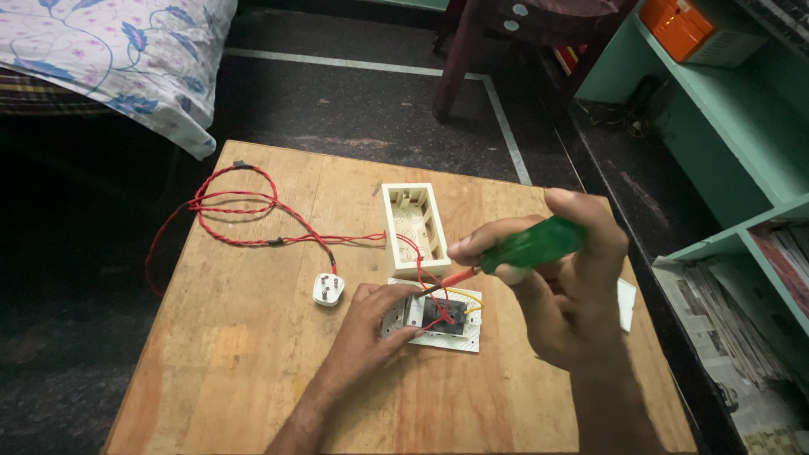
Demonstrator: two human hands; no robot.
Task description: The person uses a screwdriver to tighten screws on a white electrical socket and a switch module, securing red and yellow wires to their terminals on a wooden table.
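Note:
My right hand [563,286] grips a screwdriver with a green handle [533,245]; its shaft points down-left at a white switch plate [463,337] lying face down on a wooden table [244,337]. My left hand [379,316] presses on the plate's left side, fingers over its black switch module. Red and yellow wires run into the module. A cream plastic wall box [414,228] lies open just behind the plate. A twisted red cable [244,211] loops across the table's left half and ends at a white plug [328,289] left of my left hand.
A bed with a floral cover [126,50] stands at the far left. A dark chair leg [455,67] rises beyond the table. Green shelves [742,143] on the right hold an orange box [677,27] and stacked newspapers [742,337]. The floor is dark.

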